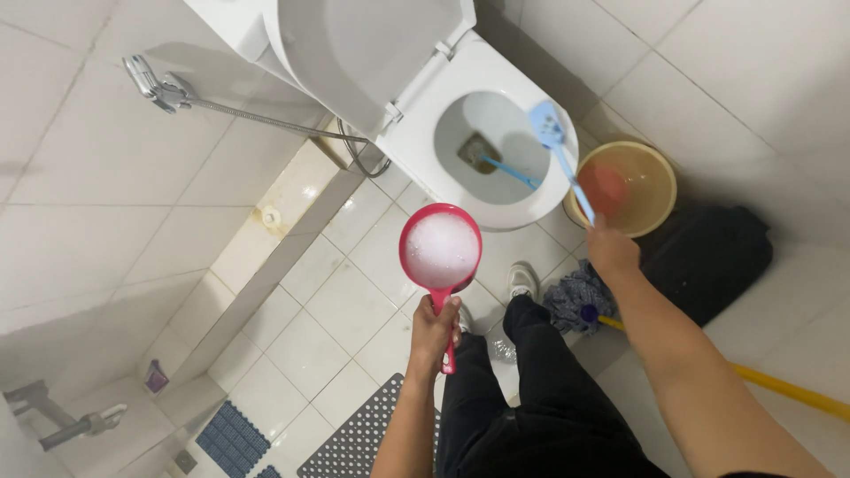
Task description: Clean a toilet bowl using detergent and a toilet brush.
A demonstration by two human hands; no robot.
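Head view looking down in a tiled bathroom. White tiled floor [345, 310] fills most of the frame, white tiled wall [97, 204] on the left. White toilet [518, 199] top centre, lid [354, 53] tilted up, bowl open with water at the bottom. Dark bundle of cloth [708, 257] on the floor right of the toilet, touching the tan bucket [651, 217] that stands just beside the bowl; bucket holds water and something reddish inside. Grey perforated mat [354, 443] at bottom centre, blue mat [232, 440] further left. Mop with yellow handle [788, 389] lies on the floor at right, its grey-blue head [575, 296] near the person's foot. Person in black trousers, white shoe [523, 281] visible by the toilet base. Chrome spray hose [257, 117] runs along the wall to the toilet, its head [150, 84] up left.

Left hand [433, 336] clenched around the handle of a red dipper [440, 248], held level over the floor just in front of the toilet; scoop full of white foam. Right hand [611, 248] wrapped around the handle of a light blue toilet brush [551, 128], held above the bowl rim, brush head over the right side of the bowl. Another blue strip [512, 171] shows inside the bowl, cannot tell if reflection or part. Small purple thing [156, 376] on the low ledge at left.
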